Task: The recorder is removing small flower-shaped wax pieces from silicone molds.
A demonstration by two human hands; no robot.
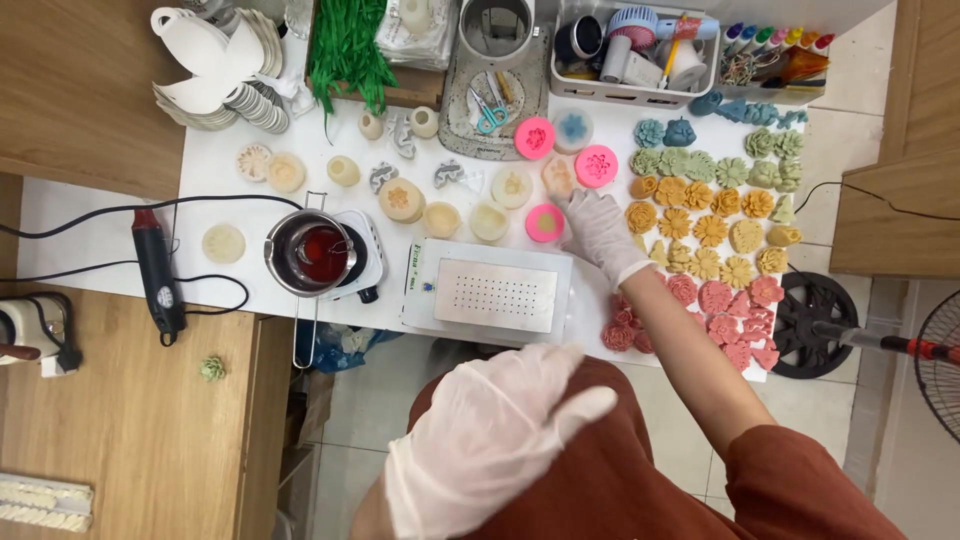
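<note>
While the gloved right hand reaches across the white table, its fingertips rest on a pale translucent mould, fingers slightly spread, not clamped. Pink moulds sit just beside it. Left hand, gloved, hovers low near the lap, fingers together, holding nothing. Finished flower casts lie sorted by colour on the right, likely for easy counting.
</note>
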